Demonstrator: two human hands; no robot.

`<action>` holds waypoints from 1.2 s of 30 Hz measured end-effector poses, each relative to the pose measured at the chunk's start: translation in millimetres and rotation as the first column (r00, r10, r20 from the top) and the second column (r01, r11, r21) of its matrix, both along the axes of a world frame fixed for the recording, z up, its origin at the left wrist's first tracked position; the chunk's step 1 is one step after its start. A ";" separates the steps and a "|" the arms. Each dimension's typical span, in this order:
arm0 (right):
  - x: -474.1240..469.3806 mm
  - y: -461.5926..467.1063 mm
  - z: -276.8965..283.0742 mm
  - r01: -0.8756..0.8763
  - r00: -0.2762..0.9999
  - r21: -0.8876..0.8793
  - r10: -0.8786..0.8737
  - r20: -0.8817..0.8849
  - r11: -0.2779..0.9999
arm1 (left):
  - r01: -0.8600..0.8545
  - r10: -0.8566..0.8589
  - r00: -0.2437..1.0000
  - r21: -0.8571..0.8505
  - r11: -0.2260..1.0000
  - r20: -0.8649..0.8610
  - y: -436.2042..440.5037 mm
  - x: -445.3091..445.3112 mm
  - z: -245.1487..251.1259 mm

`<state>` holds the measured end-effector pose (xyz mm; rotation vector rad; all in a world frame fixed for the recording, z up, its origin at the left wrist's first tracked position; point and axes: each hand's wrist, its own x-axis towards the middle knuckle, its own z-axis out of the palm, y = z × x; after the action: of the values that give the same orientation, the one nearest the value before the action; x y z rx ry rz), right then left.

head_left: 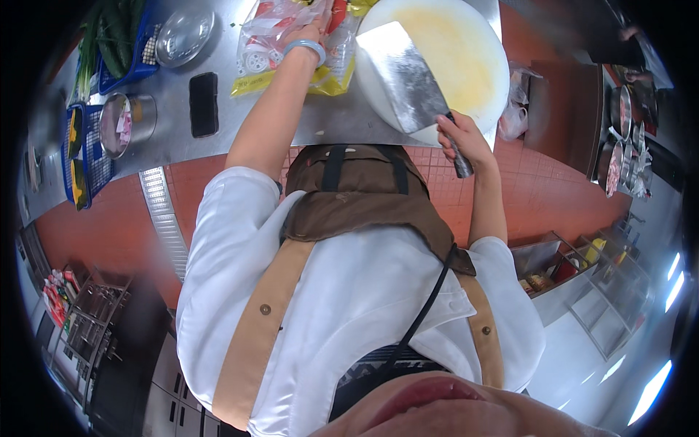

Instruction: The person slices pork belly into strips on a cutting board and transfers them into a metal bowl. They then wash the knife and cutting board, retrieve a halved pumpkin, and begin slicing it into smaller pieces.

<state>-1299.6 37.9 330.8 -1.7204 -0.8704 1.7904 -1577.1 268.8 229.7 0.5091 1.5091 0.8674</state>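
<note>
My right hand [463,139] is closed round the dark handle of a broad metal cleaver [407,82]. The blade slants up and left over the near left part of a round white chopping board [475,60], which has a yellowish stain. Across the steel table, my left hand [308,35], with a pale bangle at the wrist, is at a clear printed plastic bag [262,57] with red and yellow parts. Its fingers are partly hidden by the plastic, so whether they grip the bag cannot be told.
A black phone [203,105] lies on the steel table [169,131]. Left of it stand a metal pot [143,117], a shiny metal bowl [185,35] and blue baskets [104,158], one with cucumbers [114,43]. Plastic bags [513,117] hang right of the board.
</note>
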 end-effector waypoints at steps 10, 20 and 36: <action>88.8 -32.5 -92.7 0.673 0.666 0.304 -0.731 0.148 0.674 | 0.681 -0.498 0.461 -0.066 0.729 -0.734 12.5 -12.6 -43.2; 83.0 -17.5 -120.4 0.801 0.572 0.225 -0.820 -0.012 0.555 | 0.866 -0.518 0.285 -0.014 0.499 -0.806 -35.1 21.7 -50.3; -11.0 188.3 2.4 -0.410 0.746 0.110 0.263 0.612 0.905 | 0.917 -0.543 0.091 -0.142 0.372 -0.835 -5.2 7.1 -67.5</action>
<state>-1310.7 226.2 333.2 -2.0791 -1.6862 1.2585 -1570.0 263.6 162.2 2.1012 1.4180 -0.0169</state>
